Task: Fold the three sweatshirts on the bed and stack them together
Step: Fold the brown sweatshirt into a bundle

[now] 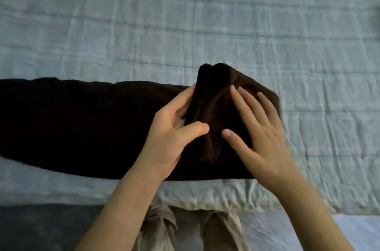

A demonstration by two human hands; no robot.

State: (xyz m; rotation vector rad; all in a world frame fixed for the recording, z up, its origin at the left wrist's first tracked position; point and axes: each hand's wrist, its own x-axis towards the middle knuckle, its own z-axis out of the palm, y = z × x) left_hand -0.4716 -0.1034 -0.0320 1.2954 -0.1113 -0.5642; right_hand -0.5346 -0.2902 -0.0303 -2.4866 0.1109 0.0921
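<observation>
Pale blue checked bed sheet all around, with one dark sweatshirt stretched across the near edge. On its right end, the left hand has thumb and fingers curled round a raised ridge of fabric. Just beside it the right hand lies flat on the cloth, fingers straight and spread.

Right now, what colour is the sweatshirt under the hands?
The sweatshirt is very dark brown, nearly black; head view.

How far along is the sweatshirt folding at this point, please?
Done: the sweatshirt lies as a long band on the bed. In hand: the left hand grips a raised fold; the right hand rests flat beside it. Left: finishing this fold; no other sweatshirts or stack show.
</observation>
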